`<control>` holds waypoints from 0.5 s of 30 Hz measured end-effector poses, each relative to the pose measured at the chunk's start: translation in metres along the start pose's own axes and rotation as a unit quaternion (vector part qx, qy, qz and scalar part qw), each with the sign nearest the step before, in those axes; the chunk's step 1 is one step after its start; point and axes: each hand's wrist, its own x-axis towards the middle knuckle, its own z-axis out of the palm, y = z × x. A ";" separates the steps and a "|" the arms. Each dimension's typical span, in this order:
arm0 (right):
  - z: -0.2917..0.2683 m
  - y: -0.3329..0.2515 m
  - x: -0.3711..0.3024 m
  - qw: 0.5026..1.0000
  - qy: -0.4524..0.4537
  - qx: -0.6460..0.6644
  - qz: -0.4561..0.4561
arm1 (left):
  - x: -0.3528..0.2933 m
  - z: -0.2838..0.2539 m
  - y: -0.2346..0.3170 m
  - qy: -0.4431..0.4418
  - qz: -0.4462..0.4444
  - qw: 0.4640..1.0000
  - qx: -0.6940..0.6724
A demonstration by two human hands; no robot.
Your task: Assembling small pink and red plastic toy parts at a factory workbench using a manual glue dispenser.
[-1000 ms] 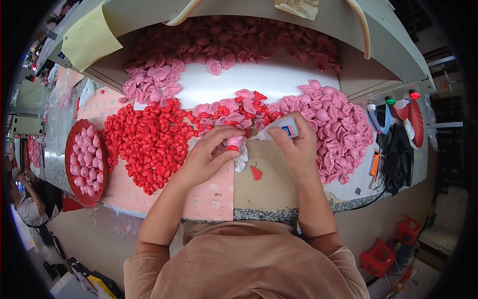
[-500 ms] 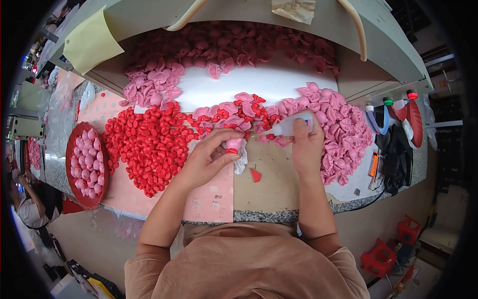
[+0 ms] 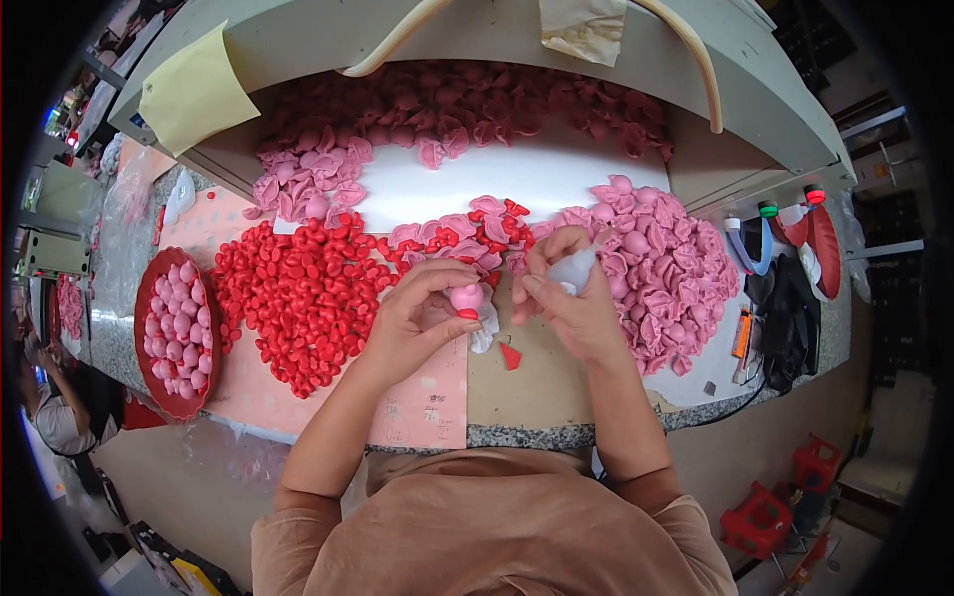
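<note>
Between its thumb and fingers my left hand (image 3: 402,323) pinches a small round pink piece (image 3: 465,296) with a red part on its lower side. My right hand (image 3: 586,323) is closed around a small translucent squeeze bottle (image 3: 573,269), its pointed nozzle tilted up and to the right, away from the pink piece. Under the left fingers shows a crumpled white tissue (image 3: 483,336). A red scrap (image 3: 510,356) lies on the brown board between the hands. Left of my left hand is a heap of small shiny red pieces (image 3: 298,298).
Pink shell-like pieces (image 3: 676,268) are heaped at right and inside the grey hood (image 3: 760,129). A red basket (image 3: 144,348) at far left holds pink balls. At right lie a black bundle (image 3: 795,323) and an orange tube (image 3: 742,335). Another person (image 3: 60,397) is at far left.
My right hand has turned the bottle, swinging its nozzle from the left to the upper right, away from the pink piece. My left hand keeps its pinch on that piece.
</note>
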 end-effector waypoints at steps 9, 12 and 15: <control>0.004 0.022 -0.003 0.983 -0.023 -0.052 0.175 | 0.000 0.000 -0.003 0.030 0.047 0.998 -0.007; 0.000 0.024 -0.002 0.977 -0.054 -0.069 0.192 | 0.000 0.001 -0.002 0.031 0.039 0.999 -0.015; -0.001 0.025 -0.003 0.978 -0.070 -0.052 0.190 | 0.000 0.000 -0.003 0.029 0.033 0.999 -0.025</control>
